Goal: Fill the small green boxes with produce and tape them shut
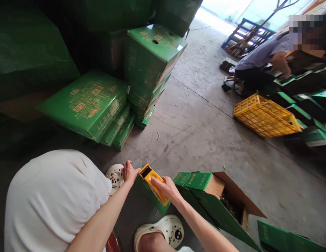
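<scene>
My right hand grips a yellow hand-held device from its right side, thumb on top. The device is long and boxy, with a dark recess at its far end; its exact kind I cannot make out. It lies over a narrow green carton between my feet, mostly hidden beneath it. My left hand is at the device's far end, its fingers apart and one fingertip close to the corner. Whether that fingertip touches the device or the carton is unclear.
Stacked green cartons rise ahead on the left. An opened green carton stands at my right, dark contents inside. Farther off are a yellow crate and a crouching person beside more cartons. My white clogs rest on the concrete floor.
</scene>
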Motion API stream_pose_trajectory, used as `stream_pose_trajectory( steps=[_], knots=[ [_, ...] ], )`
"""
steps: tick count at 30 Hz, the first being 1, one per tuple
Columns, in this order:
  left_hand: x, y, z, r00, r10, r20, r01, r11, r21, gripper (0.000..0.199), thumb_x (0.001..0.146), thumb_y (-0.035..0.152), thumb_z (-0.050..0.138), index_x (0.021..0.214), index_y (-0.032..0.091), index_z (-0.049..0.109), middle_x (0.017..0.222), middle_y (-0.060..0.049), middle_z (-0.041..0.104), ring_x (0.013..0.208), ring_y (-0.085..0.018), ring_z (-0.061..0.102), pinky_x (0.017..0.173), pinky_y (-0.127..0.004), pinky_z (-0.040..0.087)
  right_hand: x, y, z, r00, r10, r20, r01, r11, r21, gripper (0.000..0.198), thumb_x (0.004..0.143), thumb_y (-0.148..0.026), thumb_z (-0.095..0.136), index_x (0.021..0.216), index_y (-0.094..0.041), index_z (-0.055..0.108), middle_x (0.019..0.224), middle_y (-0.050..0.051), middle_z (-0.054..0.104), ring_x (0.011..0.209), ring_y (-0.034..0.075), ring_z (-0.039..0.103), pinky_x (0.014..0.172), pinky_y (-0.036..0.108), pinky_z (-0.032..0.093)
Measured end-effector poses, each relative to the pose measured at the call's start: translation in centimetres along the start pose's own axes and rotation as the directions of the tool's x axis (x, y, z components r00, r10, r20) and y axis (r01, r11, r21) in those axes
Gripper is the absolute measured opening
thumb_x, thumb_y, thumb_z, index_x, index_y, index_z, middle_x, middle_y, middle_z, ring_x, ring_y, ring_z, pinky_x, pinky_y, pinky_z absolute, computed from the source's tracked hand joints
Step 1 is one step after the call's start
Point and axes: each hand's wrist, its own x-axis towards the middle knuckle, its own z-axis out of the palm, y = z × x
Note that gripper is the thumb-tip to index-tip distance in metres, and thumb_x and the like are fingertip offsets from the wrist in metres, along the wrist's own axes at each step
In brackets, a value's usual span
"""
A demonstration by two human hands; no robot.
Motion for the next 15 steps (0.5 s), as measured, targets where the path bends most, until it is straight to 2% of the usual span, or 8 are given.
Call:
stream_pose_trajectory(
  steps=[3, 5, 7, 9, 11, 12, 15],
  knots=[
    [-1.3, 0.8, -0.6, 0.987, 0.117, 0.107, -0.103, 0.986, -0.131, 0.028, 0.077, 0.017, 0.068, 0.105, 0.020, 0.073, 0.123, -0.012, 0.072, 0.124, -0.029, 0.065, 0.108, -0.039, 0.046, -0.3, -0.3, 0.0, 1.000, -0.009, -0.013, 0.009, 1.000, -0.024, 0.057, 0.081, -0.072, 0.063, 0.070, -0.016, 0.064, 0.063, 0.001, 0.056, 0.061, 0.014, 0.050, 0.050, 0.023, 0.027],
    [-2.5, 1.0, -1.2, 0.965, 0.182, 0.187, -0.139, 0.964, -0.225, 0.029, 0.079, 0.016, 0.060, 0.103, 0.018, 0.077, 0.115, -0.011, 0.077, 0.114, -0.026, 0.069, 0.103, -0.037, 0.051, -0.4, -0.6, -0.1, 1.000, -0.006, -0.002, 0.006, 1.000, -0.023, 0.055, 0.083, -0.069, 0.062, 0.070, -0.016, 0.063, 0.063, 0.001, 0.056, 0.061, 0.014, 0.051, 0.049, 0.023, 0.028],
    [-3.6, 0.9, -1.9, 0.921, 0.255, 0.295, -0.153, 0.933, -0.327, 0.038, 0.075, 0.016, 0.058, 0.106, 0.018, 0.079, 0.114, -0.008, 0.079, 0.111, -0.026, 0.071, 0.099, -0.035, 0.053, -0.4, -0.8, -0.5, 1.000, -0.005, 0.011, 0.005, 1.000, -0.023, 0.054, 0.084, -0.068, 0.062, 0.069, -0.017, 0.062, 0.064, 0.001, 0.057, 0.061, 0.014, 0.053, 0.049, 0.023, 0.028],
    [-4.2, 0.7, -2.6, 0.834, 0.327, 0.445, -0.126, 0.898, -0.422, 0.047, 0.069, 0.016, 0.061, 0.113, 0.019, 0.080, 0.114, -0.006, 0.080, 0.111, -0.027, 0.070, 0.101, -0.036, 0.053, -0.5, -1.1, -0.9, 1.000, -0.012, 0.009, 0.012, 0.999, -0.038, 0.053, 0.084, -0.068, 0.063, 0.069, -0.017, 0.061, 0.065, 0.001, 0.058, 0.063, 0.015, 0.055, 0.049, 0.023, 0.029],
    [-4.3, 0.6, -3.0, 0.742, 0.368, 0.561, -0.112, 0.892, -0.437, 0.055, 0.064, 0.016, 0.071, 0.119, 0.019, 0.078, 0.115, -0.006, 0.080, 0.112, -0.029, 0.070, 0.102, -0.037, 0.052, -0.6, -1.4, -1.2, 1.000, -0.010, -0.005, 0.010, 0.999, -0.046, 0.052, 0.083, -0.067, 0.066, 0.068, -0.017, 0.060, 0.065, 0.002, 0.060, 0.065, 0.016, 0.058, 0.049, 0.022, 0.031],
    [-4.2, 0.5, -3.1, 0.717, 0.372, 0.590, -0.125, 0.901, -0.416, 0.059, 0.062, 0.017, 0.077, 0.120, 0.018, 0.077, 0.115, -0.007, 0.079, 0.113, -0.031, 0.070, 0.102, -0.038, 0.052, -0.7, -1.5, -1.3, 1.000, -0.002, 0.005, 0.002, 1.000, -0.026, 0.051, 0.083, -0.066, 0.068, 0.068, -0.018, 0.060, 0.065, 0.002, 0.062, 0.064, 0.017, 0.060, 0.049, 0.022, 0.033],
    [-3.8, 0.2, -2.7, 0.713, 0.370, 0.596, -0.197, 0.921, -0.336, 0.060, 0.058, 0.021, 0.088, 0.116, 0.016, 0.077, 0.113, -0.009, 0.079, 0.114, -0.033, 0.069, 0.104, -0.041, 0.051, -1.2, -1.8, -1.2, 0.995, 0.022, 0.102, -0.036, 0.991, 0.131, 0.046, 0.085, -0.063, 0.068, 0.073, -0.019, 0.061, 0.065, 0.005, 0.067, 0.060, 0.020, 0.066, 0.049, 0.024, 0.043]
  ],
)
